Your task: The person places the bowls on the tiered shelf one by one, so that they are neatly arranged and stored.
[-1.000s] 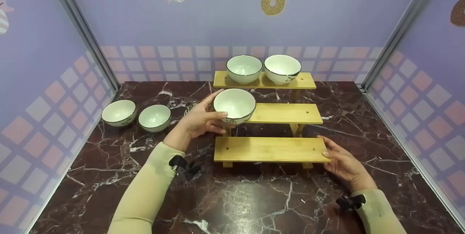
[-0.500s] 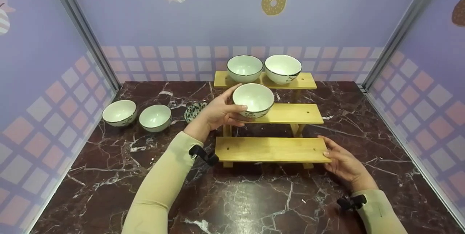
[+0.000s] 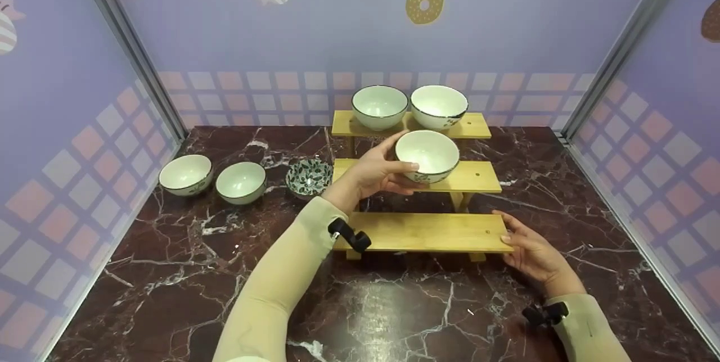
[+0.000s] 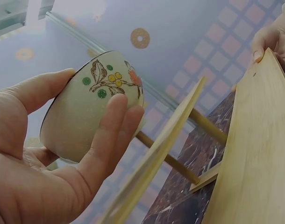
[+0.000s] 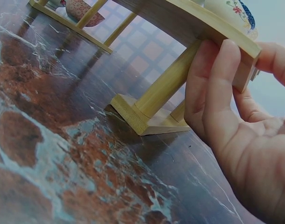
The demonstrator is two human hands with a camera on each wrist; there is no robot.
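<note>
My left hand point(image 3: 379, 173) grips a white bowl point(image 3: 427, 154) by its left side, thumb at the rim and fingers around the wall. The bowl is held above the middle tier of a three-tier wooden stand point(image 3: 422, 232). In the left wrist view the bowl's outside point(image 4: 81, 112) shows painted leaves and yellow berries. My right hand point(image 3: 534, 252) holds the right end of the lowest tier, thumb on top; in the right wrist view its fingers point(image 5: 219, 88) curl under the board point(image 5: 189, 23). On the top tier sit a pale green bowl point(image 3: 379, 108) and a white bowl point(image 3: 440, 108).
Left of the stand, a white bowl point(image 3: 185, 175), a pale green bowl point(image 3: 241, 183) and a dark leaf-patterned bowl point(image 3: 309, 177) stand in a row on the dark marble table point(image 3: 169, 272). Patterned walls point(image 3: 270, 41) enclose the table on the back and sides.
My left hand has carried the white bowl rightward along the middle tier, uncovering the leaf-patterned bowl behind the arm. My right hand has stayed at the lowest tier's end.
</note>
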